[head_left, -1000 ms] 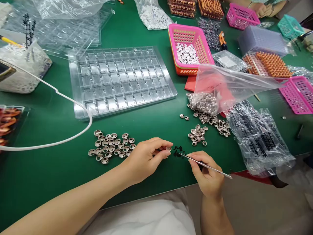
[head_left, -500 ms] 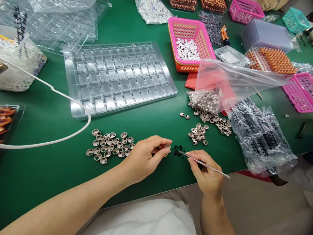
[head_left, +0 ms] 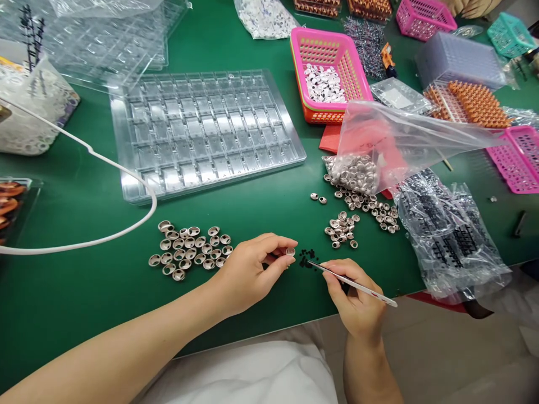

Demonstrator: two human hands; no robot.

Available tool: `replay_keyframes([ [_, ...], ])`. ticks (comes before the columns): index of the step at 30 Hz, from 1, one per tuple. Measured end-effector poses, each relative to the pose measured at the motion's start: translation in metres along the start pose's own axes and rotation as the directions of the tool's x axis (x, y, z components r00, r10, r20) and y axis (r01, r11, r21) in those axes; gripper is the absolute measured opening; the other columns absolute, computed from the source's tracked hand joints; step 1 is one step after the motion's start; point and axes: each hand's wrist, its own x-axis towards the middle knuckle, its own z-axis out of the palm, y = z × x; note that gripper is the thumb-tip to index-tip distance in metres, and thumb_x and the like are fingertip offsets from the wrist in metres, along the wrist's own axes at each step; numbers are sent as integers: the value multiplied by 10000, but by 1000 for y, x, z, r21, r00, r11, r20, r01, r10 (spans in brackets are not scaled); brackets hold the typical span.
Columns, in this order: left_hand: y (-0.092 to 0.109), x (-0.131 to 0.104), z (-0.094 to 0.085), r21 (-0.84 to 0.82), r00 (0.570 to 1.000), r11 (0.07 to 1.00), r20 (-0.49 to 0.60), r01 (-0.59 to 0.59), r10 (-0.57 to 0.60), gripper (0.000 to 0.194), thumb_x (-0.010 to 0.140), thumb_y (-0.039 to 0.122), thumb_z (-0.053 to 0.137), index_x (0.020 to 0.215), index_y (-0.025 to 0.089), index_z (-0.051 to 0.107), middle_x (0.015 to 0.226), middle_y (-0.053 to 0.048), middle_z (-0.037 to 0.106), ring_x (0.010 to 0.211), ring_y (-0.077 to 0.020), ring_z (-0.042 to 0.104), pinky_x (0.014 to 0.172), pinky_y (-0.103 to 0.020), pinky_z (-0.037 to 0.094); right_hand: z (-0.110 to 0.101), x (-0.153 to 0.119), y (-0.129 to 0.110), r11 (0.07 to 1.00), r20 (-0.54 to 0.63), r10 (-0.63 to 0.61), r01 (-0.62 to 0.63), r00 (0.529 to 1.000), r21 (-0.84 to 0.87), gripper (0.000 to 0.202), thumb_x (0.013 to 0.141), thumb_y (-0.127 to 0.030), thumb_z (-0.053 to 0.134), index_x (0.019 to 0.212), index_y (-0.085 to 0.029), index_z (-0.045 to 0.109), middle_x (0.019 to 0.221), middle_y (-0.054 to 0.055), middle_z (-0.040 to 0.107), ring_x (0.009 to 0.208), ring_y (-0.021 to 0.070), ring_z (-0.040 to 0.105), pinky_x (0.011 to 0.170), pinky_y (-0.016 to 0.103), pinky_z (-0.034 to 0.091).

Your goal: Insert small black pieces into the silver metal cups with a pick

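Between its thumb and fingertips, my left hand [head_left: 256, 269] pinches a small silver oval ring-like piece [head_left: 290, 252]. My right hand [head_left: 357, 292] grips metal tweezers [head_left: 357, 285] like a pen, their tip at the edge of a small heap of tiny black pieces [head_left: 308, 258]. Whether the tips hold one of these I cannot tell. Left of my left hand lies a loose group of silver oval pieces with openings [head_left: 189, 247]. A smaller pile of similar silver pieces [head_left: 341, 229] lies above my right hand.
A clear compartment tray [head_left: 206, 134] lies beyond my hands, a white cable [head_left: 126, 231] curving at its left. Further right are a pink basket [head_left: 297, 73] with white pieces, a clear bag of silver pieces [head_left: 356, 171] and a plastic bag with black parts [head_left: 450, 241].
The tweezers have rolled slightly in my right hand, so their flat, marked side now shows. Both hands stay in nearly the same place.
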Motion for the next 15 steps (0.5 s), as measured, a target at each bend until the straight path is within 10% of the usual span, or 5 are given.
replay_keyframes([
  [15, -1, 0, 1, -11, 1000, 1000, -9, 0, 0, 205, 916, 265, 638, 1064, 175, 746, 935, -55, 761, 817, -177, 747, 748, -254, 631, 0, 1, -2, 999, 15, -39, 39, 999, -36, 266, 879, -67, 669, 1063, -260, 664, 968, 43, 755, 884, 207, 723, 734, 366, 611],
])
